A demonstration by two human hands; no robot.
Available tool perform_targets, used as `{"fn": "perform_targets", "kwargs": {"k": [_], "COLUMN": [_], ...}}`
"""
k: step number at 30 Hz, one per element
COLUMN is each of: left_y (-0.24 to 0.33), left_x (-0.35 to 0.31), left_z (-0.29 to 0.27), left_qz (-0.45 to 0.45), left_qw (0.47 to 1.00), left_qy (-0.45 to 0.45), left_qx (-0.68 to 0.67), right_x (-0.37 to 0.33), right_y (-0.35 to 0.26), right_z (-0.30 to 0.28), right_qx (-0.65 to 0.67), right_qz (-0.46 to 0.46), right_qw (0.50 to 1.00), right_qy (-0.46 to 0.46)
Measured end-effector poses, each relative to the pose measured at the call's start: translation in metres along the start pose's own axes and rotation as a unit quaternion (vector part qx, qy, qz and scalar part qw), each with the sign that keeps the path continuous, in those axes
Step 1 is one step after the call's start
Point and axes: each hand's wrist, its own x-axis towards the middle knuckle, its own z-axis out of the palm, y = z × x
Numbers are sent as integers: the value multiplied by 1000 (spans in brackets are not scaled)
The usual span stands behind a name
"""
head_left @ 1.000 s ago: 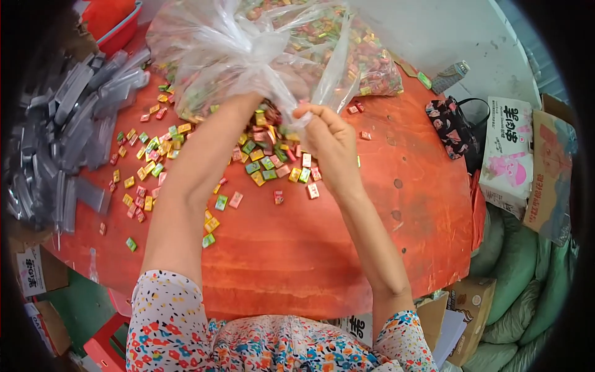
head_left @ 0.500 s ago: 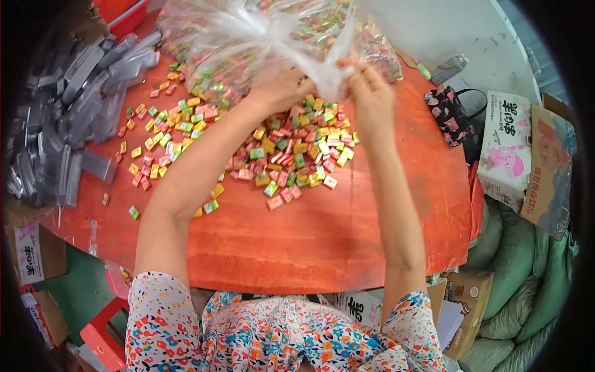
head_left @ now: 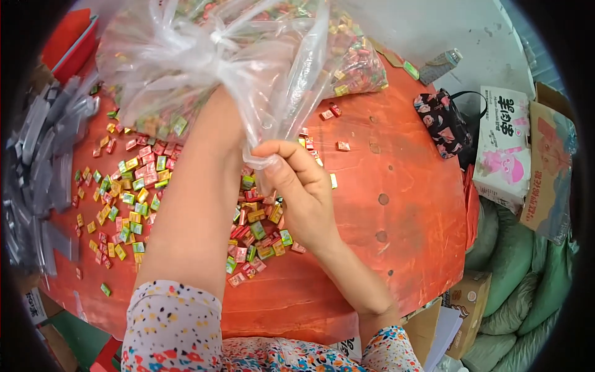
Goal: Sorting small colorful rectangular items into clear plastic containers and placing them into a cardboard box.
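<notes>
A big clear plastic bag (head_left: 180, 62) full of small wrapped candies lies at the far side of the red table (head_left: 415, 204), its top gathered and twisted. My right hand (head_left: 304, 192) pinches a loose edge of the bag between thumb and fingers. My left forearm (head_left: 192, 204) reaches up to the bag, and the hand at its end is hidden by folds of plastic, so its fingers do not show. Loose candies (head_left: 136, 192) in red, yellow and green wrappers are spread on both sides of that forearm.
At the left lies a heap of clear plastic boxes (head_left: 37, 142), with a red basin (head_left: 71, 40) behind. On the right are a bottle (head_left: 440, 66), a black flowered bag (head_left: 443, 121), cartons (head_left: 502, 146) and green sacks (head_left: 530, 273). The table's curved edge runs close before me.
My left hand has gone in behind the bag's plastic. My right hand has come nearer and leftward, drawing the bag's edge with it. My view has shifted as well.
</notes>
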Motion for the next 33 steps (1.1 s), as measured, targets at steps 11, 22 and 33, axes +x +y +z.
{"fn": "perform_targets", "kwargs": {"k": [11, 22, 33], "left_y": [32, -14, 8], "left_x": [-44, 39, -63], "left_z": [-28, -1, -67], "left_qz": [-133, 104, 254], "left_qw": [989, 857, 728], "left_qy": [34, -171, -72], "left_qx": [-55, 475, 633], "right_x": [-6, 60, 29], "right_y": [3, -12, 11], "right_z": [-9, -67, -54], "right_qx": [-6, -64, -539], "right_qz": [-21, -88, -281], "right_qw": [1000, 990, 791], "right_qy": [13, 88, 66]}}
